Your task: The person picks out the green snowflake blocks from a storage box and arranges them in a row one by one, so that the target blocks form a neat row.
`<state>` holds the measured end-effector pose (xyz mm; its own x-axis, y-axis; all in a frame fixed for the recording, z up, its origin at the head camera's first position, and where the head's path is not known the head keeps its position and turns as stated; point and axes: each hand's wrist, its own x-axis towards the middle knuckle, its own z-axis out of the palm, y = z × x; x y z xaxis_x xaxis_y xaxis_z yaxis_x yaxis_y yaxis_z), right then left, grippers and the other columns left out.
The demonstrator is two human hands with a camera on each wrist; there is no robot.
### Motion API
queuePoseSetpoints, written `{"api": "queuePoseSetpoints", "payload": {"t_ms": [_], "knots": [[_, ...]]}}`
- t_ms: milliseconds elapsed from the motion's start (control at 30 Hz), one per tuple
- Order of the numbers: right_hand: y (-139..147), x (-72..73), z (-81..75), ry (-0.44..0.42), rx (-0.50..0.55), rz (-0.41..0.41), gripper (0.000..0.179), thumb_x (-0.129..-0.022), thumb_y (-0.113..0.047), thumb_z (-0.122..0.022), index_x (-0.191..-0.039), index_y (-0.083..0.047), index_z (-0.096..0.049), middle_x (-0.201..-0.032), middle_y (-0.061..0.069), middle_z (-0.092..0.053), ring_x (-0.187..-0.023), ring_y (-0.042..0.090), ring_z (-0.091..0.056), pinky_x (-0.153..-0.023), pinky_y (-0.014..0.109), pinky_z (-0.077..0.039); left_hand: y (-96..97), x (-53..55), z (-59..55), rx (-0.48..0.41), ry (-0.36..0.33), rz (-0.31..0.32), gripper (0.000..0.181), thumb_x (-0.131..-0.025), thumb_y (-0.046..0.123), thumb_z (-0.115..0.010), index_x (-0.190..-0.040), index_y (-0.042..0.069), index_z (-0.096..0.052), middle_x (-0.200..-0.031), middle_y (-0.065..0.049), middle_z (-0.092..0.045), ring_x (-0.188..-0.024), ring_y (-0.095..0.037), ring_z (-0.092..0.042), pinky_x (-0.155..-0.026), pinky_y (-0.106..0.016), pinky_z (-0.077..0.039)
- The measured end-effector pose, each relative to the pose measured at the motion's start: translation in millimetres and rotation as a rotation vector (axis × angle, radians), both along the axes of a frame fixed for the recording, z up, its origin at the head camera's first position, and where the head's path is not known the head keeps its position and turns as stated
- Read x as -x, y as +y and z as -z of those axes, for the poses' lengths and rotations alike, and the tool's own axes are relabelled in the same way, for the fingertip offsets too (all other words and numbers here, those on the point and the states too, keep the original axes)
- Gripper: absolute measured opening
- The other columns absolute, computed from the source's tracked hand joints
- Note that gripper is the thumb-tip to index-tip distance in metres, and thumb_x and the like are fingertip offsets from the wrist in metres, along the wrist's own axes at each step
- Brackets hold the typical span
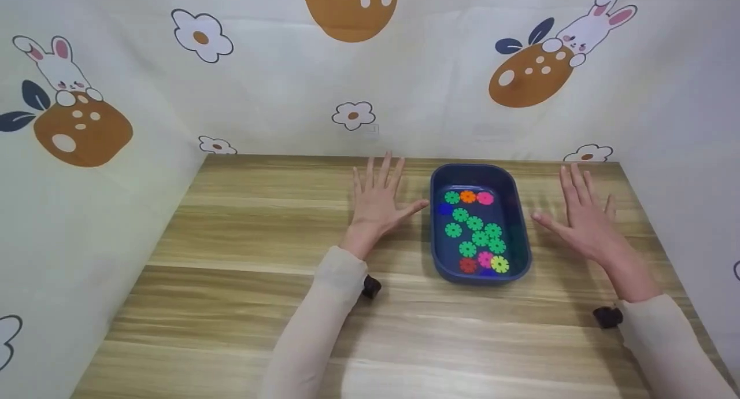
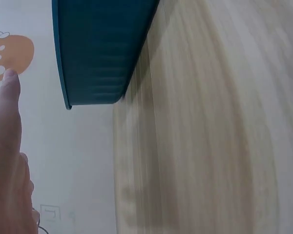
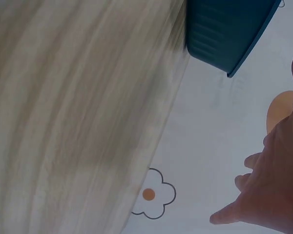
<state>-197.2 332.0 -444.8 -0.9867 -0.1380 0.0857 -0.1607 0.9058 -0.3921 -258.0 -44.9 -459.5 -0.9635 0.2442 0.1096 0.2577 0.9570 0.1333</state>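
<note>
A dark blue rectangular tub (image 1: 480, 277) stands on the table, right of centre. On its floor lie several flat notched plastic discs, mostly green (image 1: 460, 215), with orange (image 1: 467, 196), pink (image 1: 485, 198), red (image 1: 468, 265), yellow (image 1: 499, 264) and blue ones among them. To the tub's left is my left hand (image 1: 377, 207), fingers spread, its thumb tip close to the tub wall. My right hand (image 1: 587, 220) is spread on the other side, its thumb pointing toward the tub. Neither hand holds anything. Both wrist views show the tub's outer wall (image 2: 105, 53) beside the hand.
The wood-grain table (image 1: 231, 260) ends at a pale printed cloth (image 1: 277, 87) behind it, with more cloth along the left and right sides. Small black devices (image 1: 371, 287) sit at both wrists, by the sleeve cuffs.
</note>
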Motion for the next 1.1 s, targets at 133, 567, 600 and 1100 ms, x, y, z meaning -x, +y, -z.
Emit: {"api": "queuePoseSetpoints", "payload": {"t_ms": [133, 567, 600, 1100], "knots": [[-4, -1.5, -0.1, -0.009, 0.034, -0.029, 0.102, -0.094, -0.055, -0.058, -0.16, -0.013, 0.009, -0.168, 0.016, 0.008, -0.154, 0.043, 0.008, -0.105, 0.082, 0.012, 7.3, -2.9, -2.8, -0.004, -0.006, 0.027, 0.103, -0.082, 0.089, -0.031, -0.16, 0.033, 0.004, -0.17, 0.003, 0.005, -0.157, -0.03, 0.004, -0.124, -0.06, 0.001], [-18, -12.0, -1.1, -0.014, 0.139, -0.093, 0.11, -0.089, -0.05, -0.068, -0.16, -0.017, 0.008, -0.168, 0.018, 0.006, -0.152, 0.048, -0.004, -0.113, 0.075, -0.012, 35.2, -14.2, -10.2, -0.057, -0.015, 0.133, 0.099, -0.084, 0.085, -0.037, -0.161, 0.032, -0.005, -0.17, 0.003, -0.004, -0.157, -0.027, -0.002, -0.126, -0.055, -0.004], [-19, -12.8, -0.7, -0.021, 0.149, -0.098, 0.11, -0.088, -0.05, -0.07, -0.16, -0.018, 0.008, -0.168, 0.018, 0.005, -0.152, 0.048, -0.004, -0.113, 0.076, -0.013, 37.7, -14.9, -10.5, -0.061, -0.012, 0.145, 0.098, -0.084, 0.084, -0.038, -0.161, 0.032, -0.006, -0.17, 0.002, -0.005, -0.157, -0.027, -0.003, -0.126, -0.054, -0.005], [-30, -26.2, 2.8, -0.118, 0.227, -0.144, 0.117, -0.082, -0.042, -0.079, -0.161, -0.017, 0.003, -0.168, 0.018, 0.0, -0.151, 0.049, -0.008, -0.11, 0.076, -0.018, 69.2, -25.3, -13.8, -0.139, -0.048, 0.323, 0.088, -0.088, 0.072, -0.052, -0.159, 0.03, -0.022, -0.168, 0.003, -0.018, -0.155, -0.022, -0.019, -0.126, -0.043, -0.017]]}}
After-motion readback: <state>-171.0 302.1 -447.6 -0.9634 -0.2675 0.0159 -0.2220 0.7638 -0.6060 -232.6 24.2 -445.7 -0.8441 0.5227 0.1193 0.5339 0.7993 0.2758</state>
